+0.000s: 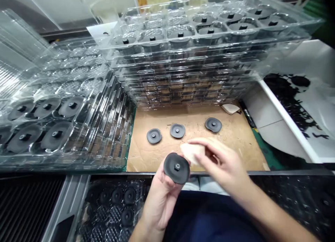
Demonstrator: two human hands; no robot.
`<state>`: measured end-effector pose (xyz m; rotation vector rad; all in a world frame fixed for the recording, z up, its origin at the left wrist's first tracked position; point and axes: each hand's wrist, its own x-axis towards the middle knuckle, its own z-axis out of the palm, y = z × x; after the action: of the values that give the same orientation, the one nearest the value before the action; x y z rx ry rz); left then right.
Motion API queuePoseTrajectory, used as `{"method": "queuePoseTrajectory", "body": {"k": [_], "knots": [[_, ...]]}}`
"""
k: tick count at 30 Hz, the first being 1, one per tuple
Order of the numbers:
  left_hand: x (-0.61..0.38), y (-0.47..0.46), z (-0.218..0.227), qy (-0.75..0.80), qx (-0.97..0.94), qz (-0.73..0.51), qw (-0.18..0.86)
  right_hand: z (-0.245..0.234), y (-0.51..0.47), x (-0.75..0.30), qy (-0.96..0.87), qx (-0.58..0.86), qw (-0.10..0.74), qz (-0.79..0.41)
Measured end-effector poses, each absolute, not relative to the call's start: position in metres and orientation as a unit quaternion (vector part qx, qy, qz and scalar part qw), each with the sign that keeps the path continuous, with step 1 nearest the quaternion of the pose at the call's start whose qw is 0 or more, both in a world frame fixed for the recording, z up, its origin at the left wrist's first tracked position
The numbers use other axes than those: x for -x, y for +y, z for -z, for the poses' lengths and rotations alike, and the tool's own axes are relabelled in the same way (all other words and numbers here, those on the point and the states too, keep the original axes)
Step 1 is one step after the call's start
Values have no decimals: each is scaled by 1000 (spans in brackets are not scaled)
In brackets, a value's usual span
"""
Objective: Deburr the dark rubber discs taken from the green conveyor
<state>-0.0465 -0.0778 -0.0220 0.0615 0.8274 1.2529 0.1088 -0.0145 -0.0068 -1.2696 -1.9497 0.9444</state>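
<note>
My left hand (164, 196) is closed around the edge of a round black plastic disc (171, 172), whose face with a small central stub is turned up toward me. Between the fingers and thumb of my right hand (222, 161) is a folded white cloth or pad (192, 152), held just beside the disc's upper right rim; whether it touches the rim I cannot tell. Beyond my hands, three similar discs lie on the cardboard: a left one (154, 136), a middle one (177, 130) and a right one (213, 124).
Stacked clear trays (180, 71) with discs in their pockets rise behind the cardboard sheet (141, 158). Another tray stack (104, 126) stands at left. A white bin (321, 105) at right holds black scraps. A further tray (112, 210) sits below the table edge.
</note>
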Motion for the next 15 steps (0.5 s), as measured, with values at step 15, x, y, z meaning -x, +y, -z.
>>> {"method": "queuePoseTrajectory", "body": {"k": [15], "knots": [[25,-75,4,417,-79,-523,739,-38,-41,-113,-787,322,290,-439]]}}
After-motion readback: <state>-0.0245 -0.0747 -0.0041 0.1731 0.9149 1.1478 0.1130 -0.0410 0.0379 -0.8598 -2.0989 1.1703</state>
